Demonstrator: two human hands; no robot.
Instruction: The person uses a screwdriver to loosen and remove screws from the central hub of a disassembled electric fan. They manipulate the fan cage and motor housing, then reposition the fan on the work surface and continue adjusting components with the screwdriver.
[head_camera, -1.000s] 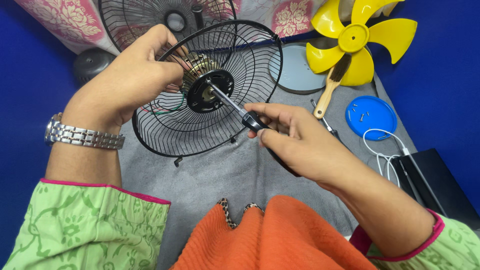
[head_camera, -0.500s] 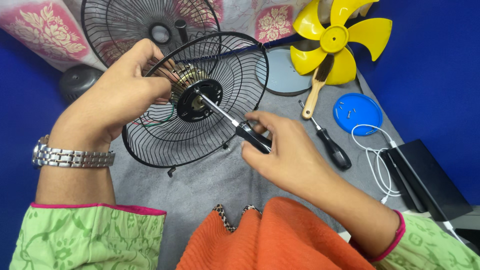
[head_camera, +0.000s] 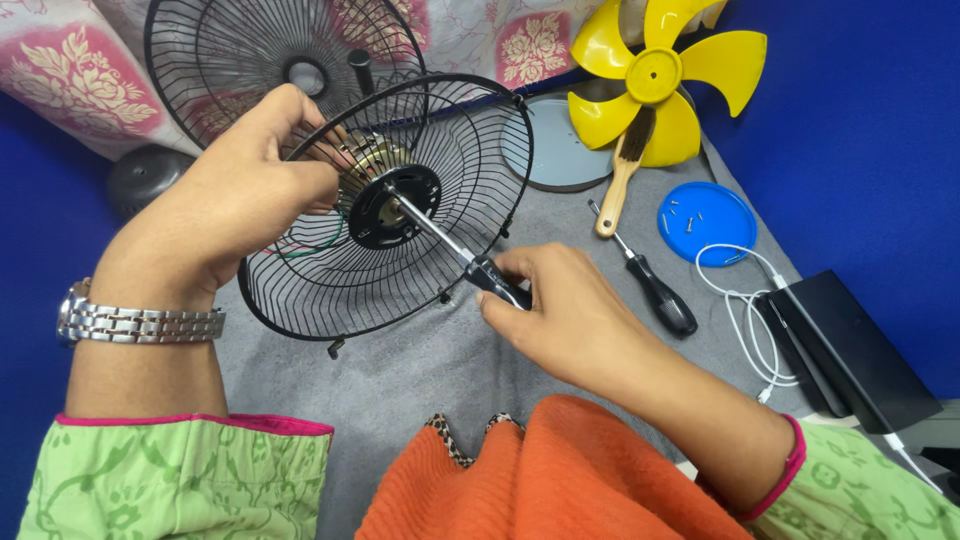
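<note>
The right hand (head_camera: 575, 320) is curled tight around the black-handled screwdriver with a bright steel shaft (head_camera: 470, 262), fingers and thumb pinched together on the upper end of the handle so that only its tip shows beyond the knuckles. From that grip the shaft runs up and to the left, and its tip meets the round black hub plate (head_camera: 392, 207) at the middle of the black wire fan guard (head_camera: 390, 210). The left hand (head_camera: 235, 200) is clamped on the guard from behind its left rim, fingers folded through the thin wires and closed around the brass-coloured motor (head_camera: 368, 158) behind the hub; a steel link watch (head_camera: 140, 322) sits on that wrist. The guard is a shallow dish of fine radial wires, held tilted above the grey felt-like cloth (head_camera: 420, 370).

Just right of the right hand lies a 2nd black-handled screwdriver (head_camera: 655, 290), flat on the cloth. Beyond it are a wooden-handled brush (head_camera: 622, 170) and a round blue plastic lid (head_camera: 706, 222) holding a few small screws, with a white cable (head_camera: 745, 310) and a black flat box (head_camera: 850, 350) further right. Farther from both grips sit a grey round disc (head_camera: 560, 150), a glossy yellow plastic fan blade with 5 lobes (head_camera: 660, 80), and a 2nd black wire guard (head_camera: 270, 70) behind the left hand.
</note>
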